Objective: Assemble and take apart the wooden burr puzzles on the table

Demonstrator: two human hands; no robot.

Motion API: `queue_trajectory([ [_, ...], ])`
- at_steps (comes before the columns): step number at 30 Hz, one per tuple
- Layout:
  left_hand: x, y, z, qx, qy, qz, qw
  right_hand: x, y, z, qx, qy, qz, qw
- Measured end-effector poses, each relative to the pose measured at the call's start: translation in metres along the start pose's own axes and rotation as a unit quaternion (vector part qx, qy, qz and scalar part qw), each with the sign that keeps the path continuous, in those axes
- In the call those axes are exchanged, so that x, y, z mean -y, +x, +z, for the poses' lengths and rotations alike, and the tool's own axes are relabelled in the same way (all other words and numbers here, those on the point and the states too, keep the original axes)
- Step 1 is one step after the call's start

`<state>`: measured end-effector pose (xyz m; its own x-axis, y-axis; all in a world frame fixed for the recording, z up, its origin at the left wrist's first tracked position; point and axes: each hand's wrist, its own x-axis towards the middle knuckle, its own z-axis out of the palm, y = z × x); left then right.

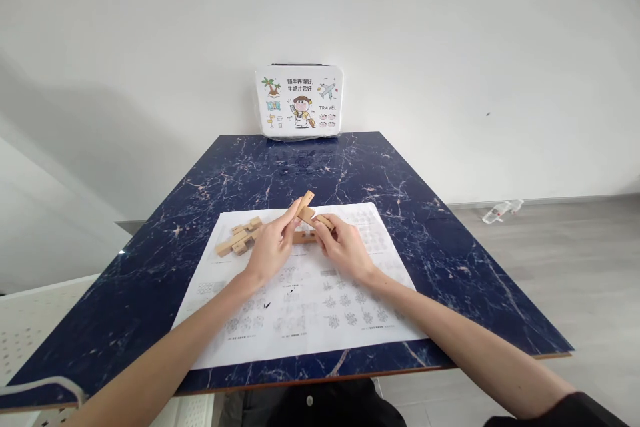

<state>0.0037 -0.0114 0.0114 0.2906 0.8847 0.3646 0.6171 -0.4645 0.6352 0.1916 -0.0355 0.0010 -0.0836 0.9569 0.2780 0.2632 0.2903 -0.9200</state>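
Just above the middle of a large printed sheet (305, 320), my two hands are close together. My left hand (273, 243) is closed on light wooden puzzle pieces (306, 205), one of them pointing up and away to the right. Between thumb and fingers, my right hand (345, 247) pinches another wooden piece (326, 221), its end close to those in the left; I cannot tell whether they interlock. Below them a notched wooden bar (303, 237) shows, partly hidden by my hands. Left of my left hand, several loose notched wooden pieces (240, 240) lie in a pile on the sheet.
The sheet, printed with diagrams, lies on a dark blue marbled table (300, 170). A white case with cartoon prints (300, 103) stands at the table's far edge against the wall. A clear plastic item (503, 211) lies on the floor to the right. A pale cable (45, 383) crosses the near left corner.
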Motion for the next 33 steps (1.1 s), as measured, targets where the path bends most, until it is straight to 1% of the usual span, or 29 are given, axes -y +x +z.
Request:
queue_trajectory([
  [3, -0.002, -0.002, 0.002, -0.002, -0.002, -0.007, 1.000, 0.000, -0.001, 0.002, -0.001, 0.006, 0.010, 1.000],
  [9, 0.001, -0.001, 0.000, 0.020, -0.019, -0.006, 1.000, -0.001, 0.005, -0.007, 0.038, -0.018, 0.005, 0.999],
  [12, 0.001, 0.000, 0.000, 0.019, -0.017, -0.003, 1.000, -0.001, 0.003, -0.004, 0.022, -0.020, 0.007, 1.000],
  [16, 0.001, -0.001, 0.004, -0.008, -0.001, -0.004, 1.000, 0.000, -0.001, 0.003, -0.010, -0.023, 0.014, 1.000],
  [18, 0.001, -0.002, 0.005, -0.012, 0.003, -0.001, 1.000, 0.001, 0.000, 0.002, 0.001, -0.021, 0.013, 1.000],
  [22, 0.002, -0.002, 0.004, 0.006, -0.013, 0.020, 1.000, 0.002, 0.002, -0.004, 0.030, -0.026, 0.001, 0.999],
  [26, 0.000, -0.001, 0.004, 0.010, -0.023, 0.033, 0.999, 0.001, 0.002, -0.002, 0.018, -0.033, 0.002, 0.999],
  [31, -0.002, -0.003, 0.006, 0.024, -0.020, -0.001, 0.999, 0.000, 0.000, 0.003, 0.005, -0.031, 0.008, 0.999],
  [33, -0.002, -0.003, 0.006, 0.021, -0.030, 0.011, 0.999, -0.002, 0.000, 0.002, 0.010, -0.028, 0.004, 1.000],
])
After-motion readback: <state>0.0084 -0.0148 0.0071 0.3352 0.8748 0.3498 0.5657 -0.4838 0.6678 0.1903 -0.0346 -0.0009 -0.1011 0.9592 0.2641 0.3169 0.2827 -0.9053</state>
